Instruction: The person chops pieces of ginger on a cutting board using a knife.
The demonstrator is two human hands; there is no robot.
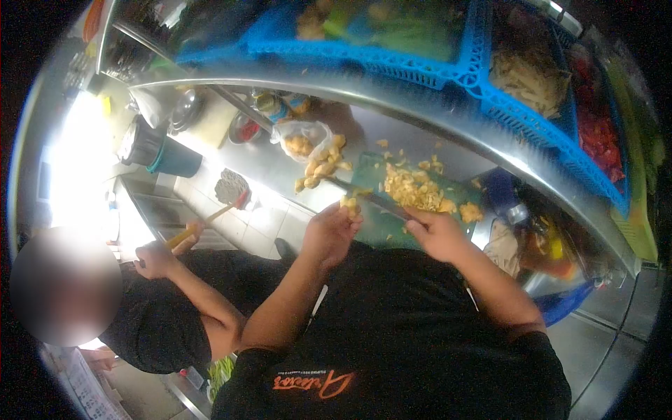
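My left hand (329, 234) pinches a pale yellow piece of ginger (350, 204) at its fingertips. In my right hand (442, 234) is a knife (381, 201), its blade pointing left, close beside that ginger. Under the knife lies a green cutting board (367, 168), with a heap of small yellow ginger bits (414, 189) on it. Left of the board, knobbly whole ginger (323, 166) is piled on the steel counter. It lies at the mouth of a white plastic bag (318, 131) that has more inside.
A steel shelf edge (336, 82) runs above the counter, carrying blue baskets (448, 73) of vegetables. On the left a co-worker's hands (157, 259) hold a mop (232, 189) over the tiled floor. A cloth (502, 246) and bottles sit at the right.
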